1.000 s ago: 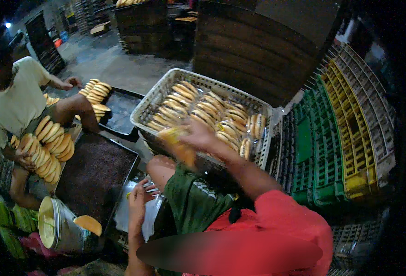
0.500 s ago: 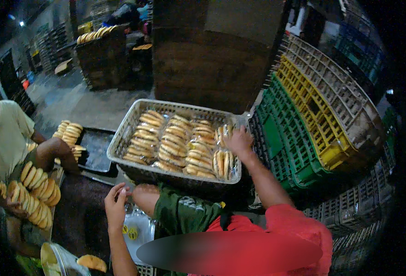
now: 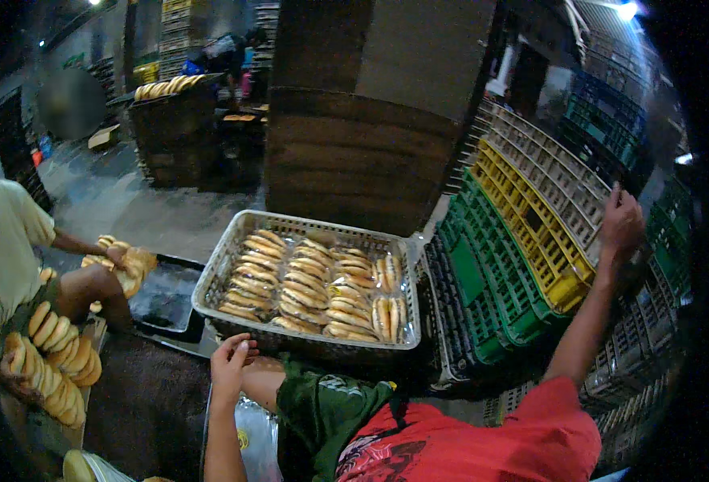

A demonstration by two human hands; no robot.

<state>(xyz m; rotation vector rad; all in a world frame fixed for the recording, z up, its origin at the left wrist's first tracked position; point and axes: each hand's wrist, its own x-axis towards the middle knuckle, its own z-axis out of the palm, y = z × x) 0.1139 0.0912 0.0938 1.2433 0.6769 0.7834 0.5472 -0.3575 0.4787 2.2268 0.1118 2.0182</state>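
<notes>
My right hand is raised at the far right, its fingers closed over the rim of the grey plastic crate on top of a stack. My left hand hovers by my bare knee, fingers loosely bent and apart, with nothing seen in it. Ahead of my knees stands a whitish plastic crate holding rows of filled buns in clear bags. Two bagged groups lie at its right end. Beside my left forearm is a pile of clear plastic bags.
Below the grey crate are a yellow crate, a green crate and a black one. At left a person handles buns, near a black tray and piled buns. A dark wooden panel stands behind.
My right hand has left the bagged buns and moved up and right to the grey crate. My left hand has shifted slightly rightward. The person at left now reaches for buns over the tray.
</notes>
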